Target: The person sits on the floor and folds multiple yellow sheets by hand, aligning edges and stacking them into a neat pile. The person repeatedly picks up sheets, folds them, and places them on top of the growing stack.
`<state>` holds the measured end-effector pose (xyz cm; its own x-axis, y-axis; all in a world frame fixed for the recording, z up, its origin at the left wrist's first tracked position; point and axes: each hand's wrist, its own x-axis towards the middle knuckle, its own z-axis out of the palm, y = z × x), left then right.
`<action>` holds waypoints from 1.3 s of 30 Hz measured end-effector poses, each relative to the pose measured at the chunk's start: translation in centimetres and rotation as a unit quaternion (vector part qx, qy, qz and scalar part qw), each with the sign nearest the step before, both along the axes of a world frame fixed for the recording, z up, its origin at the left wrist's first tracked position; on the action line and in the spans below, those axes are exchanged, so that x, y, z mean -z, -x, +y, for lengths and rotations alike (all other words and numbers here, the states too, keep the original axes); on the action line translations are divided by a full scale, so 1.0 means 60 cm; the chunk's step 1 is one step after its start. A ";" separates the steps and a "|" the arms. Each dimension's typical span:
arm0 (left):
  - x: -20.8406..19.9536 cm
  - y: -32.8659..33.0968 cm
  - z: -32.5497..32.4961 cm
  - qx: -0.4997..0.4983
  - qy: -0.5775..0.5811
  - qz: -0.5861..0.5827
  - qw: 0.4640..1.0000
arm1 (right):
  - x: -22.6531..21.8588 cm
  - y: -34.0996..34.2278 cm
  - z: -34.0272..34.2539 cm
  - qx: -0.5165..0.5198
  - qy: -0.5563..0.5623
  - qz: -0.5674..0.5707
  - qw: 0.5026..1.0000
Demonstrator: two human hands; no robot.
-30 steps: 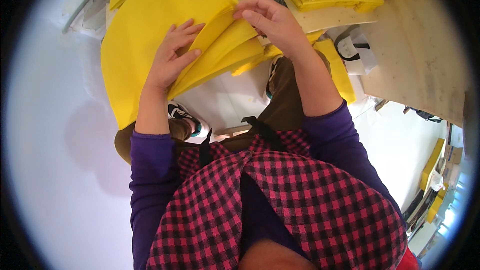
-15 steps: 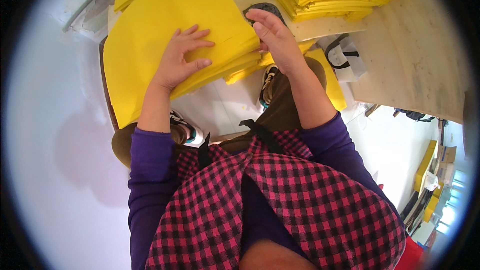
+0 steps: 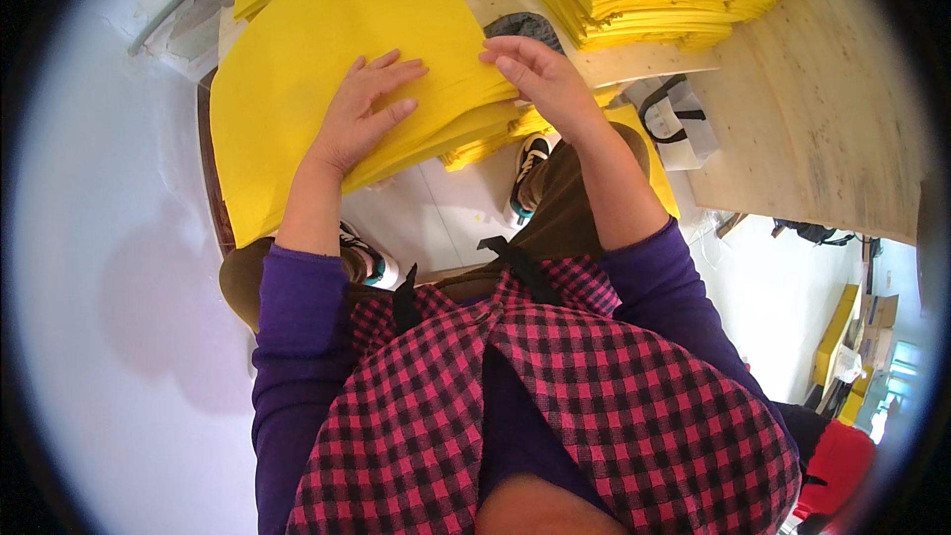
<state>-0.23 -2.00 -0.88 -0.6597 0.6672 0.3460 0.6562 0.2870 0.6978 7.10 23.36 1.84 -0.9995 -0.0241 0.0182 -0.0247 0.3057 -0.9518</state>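
The left hand (image 3: 359, 117) is over the broad, flat yellow sheet of soft-looking material (image 3: 307, 69), its fingers spread wide. The right hand (image 3: 550, 84) is at the sheet's right edge, thumb and fingers a little apart (whether the fingertips touch it, I cannot tell). The sheet lies in front of the person, with more yellow layers under its near edge. A dark grey rounded object (image 3: 525, 27) lies just beyond the right hand, and a thick stack of folded yellow sheets (image 3: 684, 0) rests on the pale wooden tabletop (image 3: 649, 61)
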 end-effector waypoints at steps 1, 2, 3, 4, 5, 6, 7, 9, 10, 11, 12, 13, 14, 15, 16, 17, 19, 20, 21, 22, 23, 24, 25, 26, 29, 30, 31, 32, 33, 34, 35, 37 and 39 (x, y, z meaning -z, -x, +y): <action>0.000 -0.001 0.000 0.000 -0.003 -0.003 1.000 | -0.001 0.002 0.003 -0.006 0.002 -0.001 1.000; 0.000 0.001 0.000 -0.001 -0.005 -0.007 1.000 | -0.002 0.008 0.007 -0.012 0.006 -0.005 1.000; 0.000 0.000 0.000 -0.001 -0.008 -0.010 1.000 | -0.003 0.011 0.010 -0.018 0.010 -0.009 1.000; -0.001 0.000 0.001 -0.001 -0.007 -0.011 1.000 | -0.004 0.016 0.012 -0.021 0.037 -0.012 0.999; -0.001 0.001 0.001 -0.001 -0.005 -0.012 1.000 | -0.005 0.020 0.013 -0.024 0.065 -0.015 0.997; -0.002 0.001 0.001 0.000 -0.005 -0.012 1.000 | -0.006 0.022 0.014 -0.023 0.095 -0.023 0.995; -0.002 0.002 0.000 0.003 0.005 -0.012 1.000 | -0.007 0.024 0.015 -0.030 0.094 -0.023 0.995; -0.003 0.003 -0.001 0.010 0.025 -0.013 1.000 | -0.011 0.027 0.016 -0.041 0.099 -0.031 0.994; -0.002 0.003 -0.001 0.010 0.024 -0.013 1.000 | -0.012 0.029 0.015 -0.039 0.090 -0.034 0.995; -0.002 0.002 -0.001 0.009 0.024 -0.016 1.000 | -0.015 0.031 0.014 -0.041 0.084 -0.035 0.995; -0.001 0.002 0.000 0.010 0.023 -0.017 1.000 | -0.016 0.032 0.013 -0.041 0.078 -0.036 0.995; -0.001 0.002 0.000 0.007 0.020 -0.014 1.000 | -0.017 0.032 0.011 -0.048 0.110 -0.033 0.992; -0.001 0.002 0.000 0.007 0.015 -0.008 1.000 | -0.018 0.033 0.008 -0.053 0.142 -0.030 0.988; -0.001 0.002 0.000 0.008 0.008 -0.002 1.000 | -0.019 0.033 0.007 -0.063 0.176 -0.025 0.982; -0.002 0.002 0.000 0.008 0.012 -0.004 1.000 | -0.021 0.033 0.007 -0.058 0.184 -0.028 0.981; -0.002 0.002 0.000 0.009 0.014 -0.005 1.000 | -0.021 0.034 0.006 -0.058 0.194 -0.029 0.979; -0.005 0.003 0.001 0.011 0.027 -0.008 1.000 | -0.024 0.037 0.007 -0.057 0.207 -0.035 0.976; -0.008 0.003 0.001 0.012 0.037 -0.012 0.999 | -0.025 0.039 0.007 -0.057 0.209 -0.041 0.975; -0.011 0.003 0.002 0.013 0.048 -0.016 0.999 | -0.026 0.041 0.008 -0.058 0.215 -0.047 0.974; -0.015 0.001 0.003 0.010 0.058 -0.003 0.998 | -0.027 0.043 0.008 -0.057 0.212 -0.052 0.974; -0.020 0.002 0.004 0.007 0.068 0.009 0.998 | -0.028 0.047 0.008 -0.058 0.213 -0.058 0.974; -0.027 0.000 0.004 -0.001 0.085 0.018 0.996 | -0.029 0.048 0.009 -0.055 0.215 -0.065 0.973; -0.033 -0.003 0.005 -0.003 0.090 0.037 0.995 | -0.029 0.048 0.009 -0.059 0.216 -0.060 0.973; -0.040 -0.007 0.005 -0.010 0.102 0.051 0.993 | -0.028 0.048 0.010 -0.058 0.219 -0.056 0.972; -0.059 -0.025 0.012 -0.047 0.156 0.092 0.982 | -0.027 0.048 0.013 -0.057 0.237 -0.058 0.968; -0.062 -0.032 0.015 -0.059 0.167 0.115 0.977 | -0.027 0.048 0.014 -0.057 0.245 -0.061 0.966; -0.064 -0.040 0.019 -0.083 0.189 0.120 0.971 | -0.026 0.048 0.015 -0.057 0.252 -0.063 0.964; -0.065 -0.047 0.023 -0.103 0.201 0.133 0.965 | -0.025 0.049 0.016 -0.056 0.258 -0.065 0.962; -0.064 -0.054 0.028 -0.122 0.209 0.147 0.959 | -0.024 0.049 0.017 -0.054 0.268 -0.068 0.959; -0.062 -0.062 0.031 -0.140 0.221 0.166 0.951 | -0.023 0.050 0.017 -0.054 0.272 -0.066 0.958; -0.059 -0.069 0.034 -0.158 0.230 0.186 0.942 | -0.022 0.050 0.018 -0.054 0.279 -0.065 0.956; -0.053 -0.077 0.040 -0.185 0.242 0.214 0.928 | -0.019 0.049 0.019 -0.059 0.294 -0.057 0.952; -0.048 -0.083 0.044 -0.203 0.257 0.222 0.919 | -0.015 0.044 0.020 -0.074 0.315 -0.041 0.945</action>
<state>4.74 0.66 2.00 -0.7601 0.5480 0.3491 0.6099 0.7871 0.0925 4.45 24.59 2.75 -0.9849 -0.1733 -0.0014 0.0583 -0.3233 -0.9445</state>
